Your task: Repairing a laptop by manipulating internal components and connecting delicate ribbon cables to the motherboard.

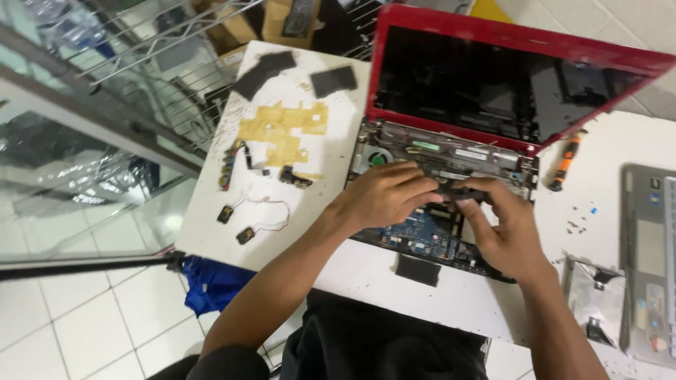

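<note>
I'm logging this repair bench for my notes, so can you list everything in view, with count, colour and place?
Opened laptop: one, red lid, dark screen, blue circuit board exposed, centre of table.
White table: one, under everything.
Yellowish film piece: one, left of the laptop.
Black pads: two or so, upper left of the table.
Small speakers with wires: two, black, near the table's left edge.
Small circuit strips: a few, dark, left part of the table.
Screwdriver: one, orange and black, right of the laptop.
Grey laptop part: one, far right edge.
Silver foil bag: one, lower right.
Blue cloth: one, below the table's left corner.
Left hand: on the laptop's internals.
Right hand: beside it, fingers on the same dark part.
</note>
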